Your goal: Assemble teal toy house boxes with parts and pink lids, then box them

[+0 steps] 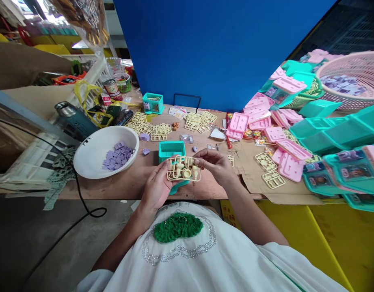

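Observation:
My left hand [158, 182] is closed on the left end of a cream plastic parts frame [185, 169], which carries small moulded pieces, one of them round. My right hand [215, 164] pinches the upper right corner of the same frame. It looks like two frames may overlap there; I cannot tell for sure. Just behind my hands stands an open teal box [171, 151]. Part of another teal piece [178, 186] shows below the frame. A small purple piece [145, 151] lies left of the box, and a clear plastic piece [187, 138] lies behind it.
At left sits a white bowl [83, 160] of purple pieces, beside a dark flask [74, 117]. More cream frames [200, 121] lie at the back. Pink trays [290, 164], teal boxes [333, 134] and a pink basket [351, 61] crowd the right. A blue panel [205, 52] rises behind.

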Tool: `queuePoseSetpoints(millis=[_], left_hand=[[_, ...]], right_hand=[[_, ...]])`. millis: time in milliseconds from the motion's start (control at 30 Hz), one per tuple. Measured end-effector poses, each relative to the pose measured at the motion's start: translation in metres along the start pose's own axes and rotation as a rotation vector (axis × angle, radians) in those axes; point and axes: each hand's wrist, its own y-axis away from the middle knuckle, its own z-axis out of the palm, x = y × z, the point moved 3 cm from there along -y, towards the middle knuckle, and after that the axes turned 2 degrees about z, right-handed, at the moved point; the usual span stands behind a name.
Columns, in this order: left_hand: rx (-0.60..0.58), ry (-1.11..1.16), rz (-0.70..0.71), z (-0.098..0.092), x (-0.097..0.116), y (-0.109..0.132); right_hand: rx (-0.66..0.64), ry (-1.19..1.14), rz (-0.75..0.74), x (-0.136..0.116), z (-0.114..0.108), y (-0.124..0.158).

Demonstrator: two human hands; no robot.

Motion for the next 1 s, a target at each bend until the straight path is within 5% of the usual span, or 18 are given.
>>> queuePoseSetpoints(millis=[267, 633, 1000], left_hand=[[-0.078, -0.051, -0.017, 0.006, 0.001, 0.002], [0.016, 0.010, 0.000, -0.003, 0.001, 0.001], [-0.003, -0.100, 0.033, -0.006, 0.005, 0.002]], right_hand=[[0.005, 0.021, -0.007, 0.002, 0.002, -0.002], [0.021, 0.087, -0.027, 0.001, -0.010, 0.002], [-0.010, 0.165, -0.006, -0.030, -0.028, 0.010]])
